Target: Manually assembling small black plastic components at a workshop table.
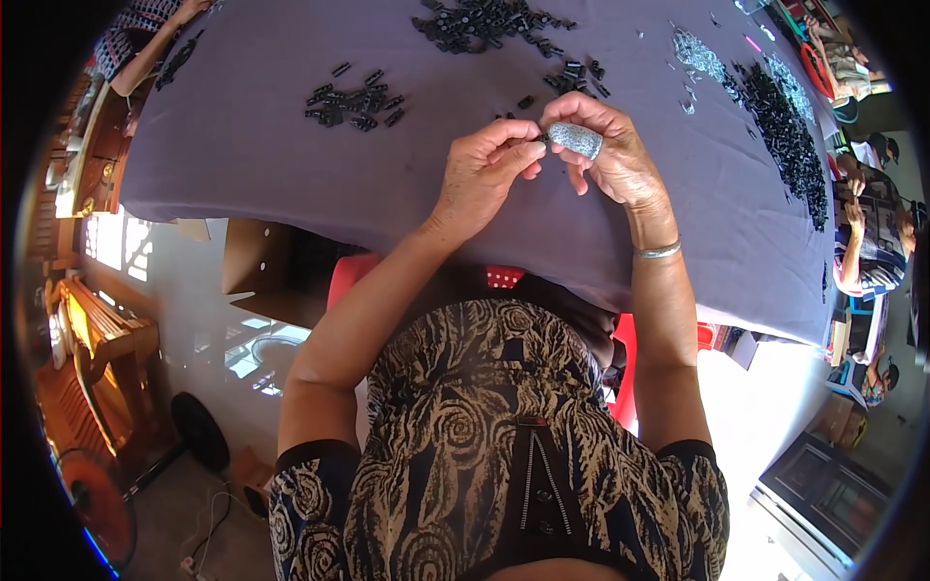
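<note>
My left hand (492, 172) and my right hand (612, 150) meet over the near middle of the table. Between their fingertips is a small black piece (543, 139), mostly hidden by the fingers. The left thumb and forefinger pinch it from one side. On the right hand, a grey speckled sleeve (575, 140) wraps one digit, and its end lies against the piece. Just beyond the hands lie a few loose black pieces (525, 102). A small pile of short black cylindrical parts (355, 101) sits to the left of them.
A purple-grey cloth (242, 136) covers the table. More black parts (484, 21) are heaped at the far side, and a long heap (790, 145) lies right, beside clear or silvery bits (697, 53). Other people sit at the left and right edges. A fan (199, 431) stands lower left.
</note>
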The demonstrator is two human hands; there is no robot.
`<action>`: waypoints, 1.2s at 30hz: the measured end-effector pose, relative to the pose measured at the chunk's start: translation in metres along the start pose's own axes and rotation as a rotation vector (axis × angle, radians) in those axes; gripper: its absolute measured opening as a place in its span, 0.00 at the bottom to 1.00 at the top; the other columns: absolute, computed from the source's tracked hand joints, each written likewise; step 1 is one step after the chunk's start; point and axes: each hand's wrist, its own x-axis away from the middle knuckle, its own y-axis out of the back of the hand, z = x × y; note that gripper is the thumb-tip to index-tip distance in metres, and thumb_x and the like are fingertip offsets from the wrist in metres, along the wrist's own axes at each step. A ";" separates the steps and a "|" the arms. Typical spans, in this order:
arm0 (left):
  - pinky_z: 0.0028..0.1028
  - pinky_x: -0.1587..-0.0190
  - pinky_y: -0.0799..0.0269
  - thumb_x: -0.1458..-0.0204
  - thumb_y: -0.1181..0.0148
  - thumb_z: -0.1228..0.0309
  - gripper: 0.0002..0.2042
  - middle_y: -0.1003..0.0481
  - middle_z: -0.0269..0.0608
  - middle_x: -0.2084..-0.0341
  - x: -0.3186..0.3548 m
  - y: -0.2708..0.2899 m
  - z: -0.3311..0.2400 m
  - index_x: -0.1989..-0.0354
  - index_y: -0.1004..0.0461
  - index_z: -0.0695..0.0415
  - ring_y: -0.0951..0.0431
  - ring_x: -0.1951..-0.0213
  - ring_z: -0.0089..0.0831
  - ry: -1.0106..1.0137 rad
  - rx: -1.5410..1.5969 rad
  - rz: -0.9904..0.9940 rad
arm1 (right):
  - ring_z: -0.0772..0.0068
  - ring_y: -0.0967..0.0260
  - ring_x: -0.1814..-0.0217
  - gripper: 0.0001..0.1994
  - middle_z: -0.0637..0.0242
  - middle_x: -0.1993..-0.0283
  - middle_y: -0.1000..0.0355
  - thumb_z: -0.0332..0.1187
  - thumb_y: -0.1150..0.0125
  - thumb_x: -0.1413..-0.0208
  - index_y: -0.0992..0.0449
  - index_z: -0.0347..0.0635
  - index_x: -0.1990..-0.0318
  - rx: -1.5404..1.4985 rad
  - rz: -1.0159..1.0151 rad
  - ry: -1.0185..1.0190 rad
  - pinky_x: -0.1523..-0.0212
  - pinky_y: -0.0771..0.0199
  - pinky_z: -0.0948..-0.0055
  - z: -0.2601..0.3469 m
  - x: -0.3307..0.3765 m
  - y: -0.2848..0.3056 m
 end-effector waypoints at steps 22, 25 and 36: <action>0.19 0.66 0.32 0.47 0.45 0.76 0.08 0.28 0.34 0.71 0.001 -0.003 -0.002 0.60 0.28 0.63 0.30 0.71 0.18 0.009 0.055 -0.044 | 0.87 0.45 0.81 0.16 0.75 0.81 0.38 0.45 0.49 0.45 0.29 0.40 0.70 0.402 -0.096 -0.095 0.81 0.42 0.84 0.000 0.000 -0.005; 0.18 0.67 0.32 0.47 0.45 0.76 0.07 0.28 0.33 0.71 0.001 -0.003 -0.002 0.60 0.28 0.63 0.30 0.71 0.18 0.007 0.026 -0.046 | 0.82 0.44 0.81 0.15 0.71 0.82 0.38 0.44 0.50 0.45 0.29 0.39 0.70 0.501 -0.087 -0.064 0.80 0.41 0.79 0.000 0.001 -0.005; 0.17 0.69 0.32 0.48 0.45 0.77 0.06 0.30 0.32 0.71 0.001 -0.003 0.004 0.62 0.28 0.64 0.31 0.73 0.17 -0.050 -0.054 -0.054 | 0.59 0.47 0.80 0.11 0.59 0.81 0.39 0.37 0.48 0.45 0.30 0.38 0.69 0.796 -0.060 0.199 0.75 0.38 0.69 0.003 0.001 -0.011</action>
